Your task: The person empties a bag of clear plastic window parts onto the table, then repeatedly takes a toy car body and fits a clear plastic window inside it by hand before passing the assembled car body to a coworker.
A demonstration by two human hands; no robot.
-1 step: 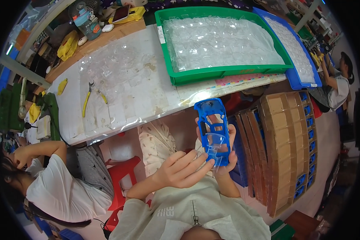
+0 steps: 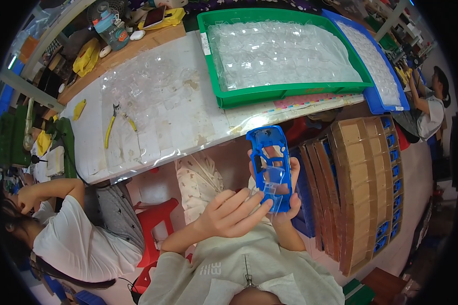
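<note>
Over a pale floor (image 2: 417, 175), a white table (image 2: 163, 132) is topped by two trays (image 2: 300, 92), their clear parts (image 2: 285, 56) too crowded to count. Before it, one blue shell (image 2: 268, 136) is gripped by the right hand (image 2: 286, 215), its curled fingers (image 2: 294, 172) partly hidden behind; one clear piece (image 2: 274, 175), its outline faint, is pinched against the shell in the left hand (image 2: 233, 213).

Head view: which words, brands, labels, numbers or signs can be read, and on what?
Shirt: pale chest lettering, not copied here.
Bottle: printed lettering, not copied here.
Green tray: white label, too small to read.
Blue tray: pale label, too small to read.
Blue plastic shell: no lettering visible.
</note>
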